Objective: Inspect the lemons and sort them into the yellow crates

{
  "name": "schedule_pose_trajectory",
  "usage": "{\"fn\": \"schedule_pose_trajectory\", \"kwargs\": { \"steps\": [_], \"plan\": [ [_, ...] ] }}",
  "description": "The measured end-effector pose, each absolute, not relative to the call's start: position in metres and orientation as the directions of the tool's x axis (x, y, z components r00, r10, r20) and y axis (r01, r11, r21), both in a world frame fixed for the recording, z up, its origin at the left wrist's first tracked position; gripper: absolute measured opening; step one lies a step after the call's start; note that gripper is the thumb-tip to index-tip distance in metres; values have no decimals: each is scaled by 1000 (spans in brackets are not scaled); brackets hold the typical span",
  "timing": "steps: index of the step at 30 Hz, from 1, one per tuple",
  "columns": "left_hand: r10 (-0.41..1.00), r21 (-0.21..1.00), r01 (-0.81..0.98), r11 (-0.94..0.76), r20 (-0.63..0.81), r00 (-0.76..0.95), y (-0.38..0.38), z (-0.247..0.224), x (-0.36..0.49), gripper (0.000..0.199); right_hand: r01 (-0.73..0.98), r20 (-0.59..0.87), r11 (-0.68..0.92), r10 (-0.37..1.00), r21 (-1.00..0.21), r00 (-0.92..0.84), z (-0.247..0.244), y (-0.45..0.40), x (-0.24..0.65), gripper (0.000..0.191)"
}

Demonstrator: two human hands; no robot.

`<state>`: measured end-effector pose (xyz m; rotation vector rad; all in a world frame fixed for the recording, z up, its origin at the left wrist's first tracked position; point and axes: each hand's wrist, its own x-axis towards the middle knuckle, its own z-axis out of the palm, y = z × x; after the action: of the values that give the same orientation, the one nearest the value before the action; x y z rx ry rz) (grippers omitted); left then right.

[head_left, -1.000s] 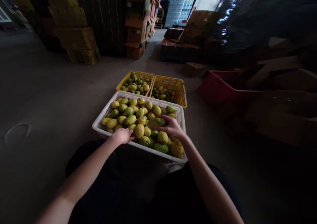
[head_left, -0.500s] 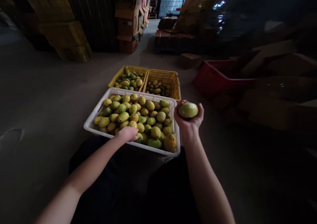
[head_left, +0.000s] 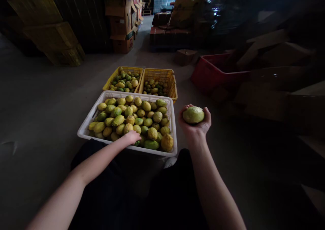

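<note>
Green fruit (head_left: 193, 115) lifted from white crate (head_left: 149, 150) since earlier, cupped in right hand (head_left: 196, 131). Many remain. Left hand (head_left: 131, 137) touching crate's fruits (head_left: 118, 120), grip unclear.

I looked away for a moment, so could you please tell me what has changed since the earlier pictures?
The right hand has moved rightward out of the white crate, holding a large green fruit palm up. The left hand has shifted right along the crate's near side. The yellow crates stay just beyond the white one.
</note>
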<state>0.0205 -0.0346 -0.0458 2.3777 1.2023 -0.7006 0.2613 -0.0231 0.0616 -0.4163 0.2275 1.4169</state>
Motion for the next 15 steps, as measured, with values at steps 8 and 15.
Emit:
{"fn": "schedule_pose_trajectory", "kwargs": {
  "steps": [8, 15],
  "plan": [
    [675, 212, 834, -510, -502, 541, -33, -57, 15, 20, -983, -410, 72, 902, -167, 136, 58, -22, 265, 20],
    [674, 300, 817, -492, -462, 576, -30, -58, 9, 18, -988, -451, 12, 889, -155, 81, 62, -19, 250, 22]
  ]
}}
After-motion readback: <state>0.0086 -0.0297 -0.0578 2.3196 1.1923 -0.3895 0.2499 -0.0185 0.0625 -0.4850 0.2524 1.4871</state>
